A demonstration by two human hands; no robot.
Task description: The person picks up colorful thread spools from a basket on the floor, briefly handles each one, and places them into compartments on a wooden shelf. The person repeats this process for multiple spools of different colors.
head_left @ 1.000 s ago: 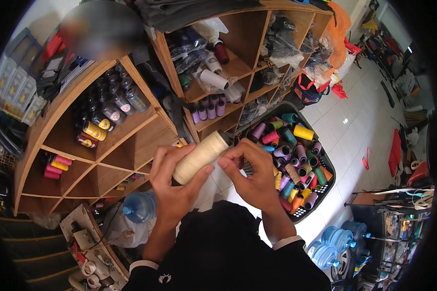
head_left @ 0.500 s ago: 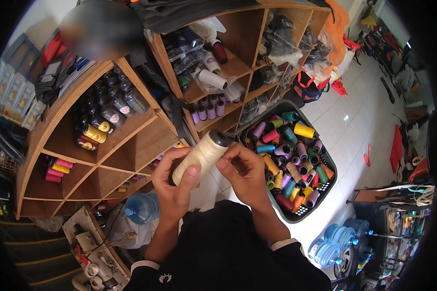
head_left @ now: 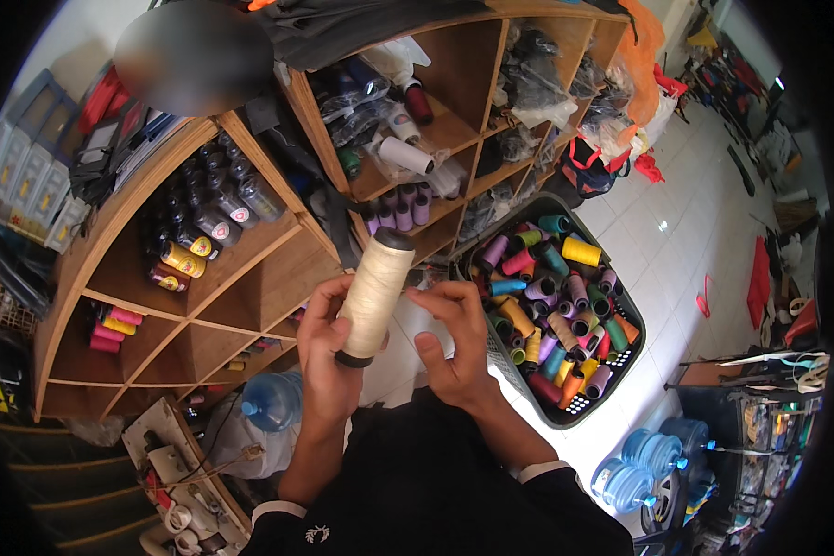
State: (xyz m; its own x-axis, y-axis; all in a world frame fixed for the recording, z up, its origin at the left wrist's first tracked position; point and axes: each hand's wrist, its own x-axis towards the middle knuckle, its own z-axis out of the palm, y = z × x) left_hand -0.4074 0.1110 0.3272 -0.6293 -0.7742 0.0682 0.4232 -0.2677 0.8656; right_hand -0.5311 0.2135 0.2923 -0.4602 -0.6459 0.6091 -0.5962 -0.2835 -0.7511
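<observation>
My left hand [head_left: 322,357] grips a cream thread cone [head_left: 372,292] near its black base, holding it nearly upright in front of me. My right hand [head_left: 452,345] is close beside the cone, fingertips pinched together at its right side, touching or almost touching the thread. Both forearms come up from the lower edge in dark sleeves with white cuffs. Just right of my hands lies a dark plastic basket [head_left: 621,357] packed with several coloured thread cones.
A wooden cubby shelf [head_left: 250,269] ahead holds black spools, yellow and pink cones, purple cones and bagged items. Blue water bottles [head_left: 644,463] stand at lower right, another [head_left: 271,400] at lower left. White tiled floor [head_left: 690,222] lies right, with clutter along its edge.
The cone has been turned from a slant to nearly upright and brought a little closer. My right hand stays at its side with fingers pinched.
</observation>
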